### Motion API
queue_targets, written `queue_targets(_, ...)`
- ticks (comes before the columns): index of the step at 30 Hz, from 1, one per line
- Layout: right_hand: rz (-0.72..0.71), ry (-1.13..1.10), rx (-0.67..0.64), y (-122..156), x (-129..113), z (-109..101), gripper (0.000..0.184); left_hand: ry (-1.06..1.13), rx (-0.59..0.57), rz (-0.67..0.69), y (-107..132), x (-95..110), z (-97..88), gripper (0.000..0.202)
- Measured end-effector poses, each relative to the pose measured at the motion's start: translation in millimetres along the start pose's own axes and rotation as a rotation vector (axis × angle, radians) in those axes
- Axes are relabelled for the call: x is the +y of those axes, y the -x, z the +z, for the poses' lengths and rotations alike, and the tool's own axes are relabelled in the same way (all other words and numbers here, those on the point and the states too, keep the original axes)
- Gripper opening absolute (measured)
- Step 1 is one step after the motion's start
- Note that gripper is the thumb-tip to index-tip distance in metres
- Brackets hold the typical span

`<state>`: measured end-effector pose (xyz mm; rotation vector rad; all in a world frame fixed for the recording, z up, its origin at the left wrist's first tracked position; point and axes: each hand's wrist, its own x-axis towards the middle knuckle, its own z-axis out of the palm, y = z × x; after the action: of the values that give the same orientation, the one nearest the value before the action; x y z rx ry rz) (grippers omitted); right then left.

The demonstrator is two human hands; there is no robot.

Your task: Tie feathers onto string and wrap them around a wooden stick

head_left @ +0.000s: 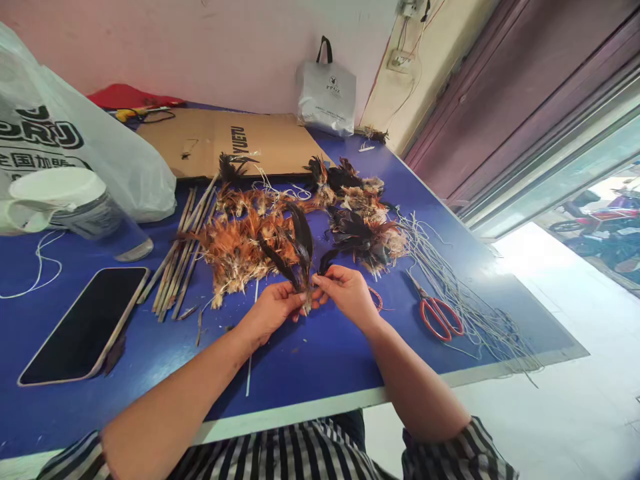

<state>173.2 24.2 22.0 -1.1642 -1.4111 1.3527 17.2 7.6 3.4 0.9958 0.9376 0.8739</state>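
Observation:
Between the thumb and fingers of my left hand are several long black feathers, pinched by their pale quill ends and fanning upward. My right hand pinches a smaller black feather close beside that bunch. Just beyond my hands lies a pile of orange-brown feathers. Dark feather bundles lie to the right of it, with more reddish and black bundles behind. Partly hidden by my right hand is a thin red loop on the blue table.
Red-handled scissors and loose pale cords lie on the right. To the left are thin sticks, a phone, a lidded clear jar and a plastic bag. Flat cardboard and a grey bag stand behind.

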Motion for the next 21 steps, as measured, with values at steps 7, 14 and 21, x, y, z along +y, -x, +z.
queue_targets(7, 0.018, -0.089, -0.015, -2, 1, -2, 0.029, -0.031, 0.02, 0.108, 0, 0, 1.7, 0.03)
queue_targets(14, 0.063, 0.084, 0.015, 0, 6, 6, 0.031, -0.192, 0.161, 0.222, -3, -4, -5.0, 0.022)
queue_targets(21, 0.067, 0.098, 0.07, 1, 8, 14, 0.017, -0.327, 0.261, 0.204, -1, -7, -5.4, 0.028)
